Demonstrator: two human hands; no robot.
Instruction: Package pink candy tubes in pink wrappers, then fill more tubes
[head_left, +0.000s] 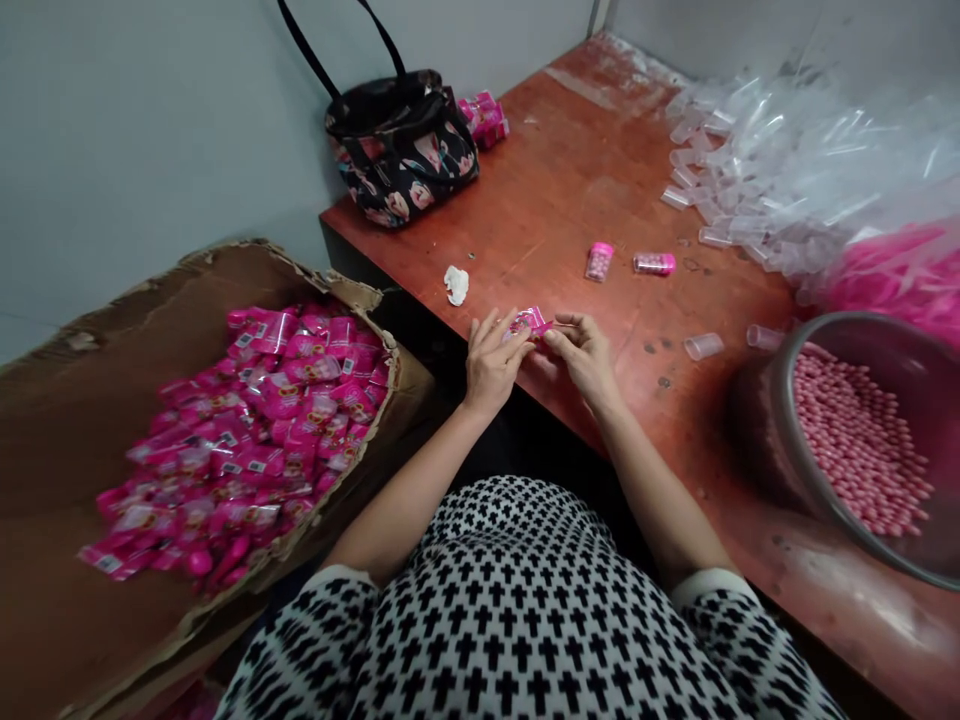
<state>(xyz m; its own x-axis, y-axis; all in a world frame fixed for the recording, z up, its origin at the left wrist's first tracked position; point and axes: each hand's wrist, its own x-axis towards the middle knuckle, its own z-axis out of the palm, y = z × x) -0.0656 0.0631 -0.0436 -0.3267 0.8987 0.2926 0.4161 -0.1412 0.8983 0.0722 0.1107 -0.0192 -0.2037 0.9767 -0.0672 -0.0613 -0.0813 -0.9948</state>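
Note:
A small pink printed packet (527,320) is between my two hands at the near edge of the red table. My left hand (491,368) lies over its left side, with the fingers closed about it and partly hiding it. Thumb and fingers of my right hand (585,358) pinch the packet's right end. Beyond the hands, two clear tubes with pink caps, one upright-looking tube (598,262) and one lying tube (654,263), hold pink beads. A crumpled white scrap (456,285) is left of them.
At left, a torn cardboard box (67,400) holds many pink packets (262,420). A floral handbag (409,150) stands at the back. To the right are a bucket (784,400) of pink beads (855,440), an uncapped tube (703,346), piled clear tubes (750,220) and bagged pink pieces (900,270).

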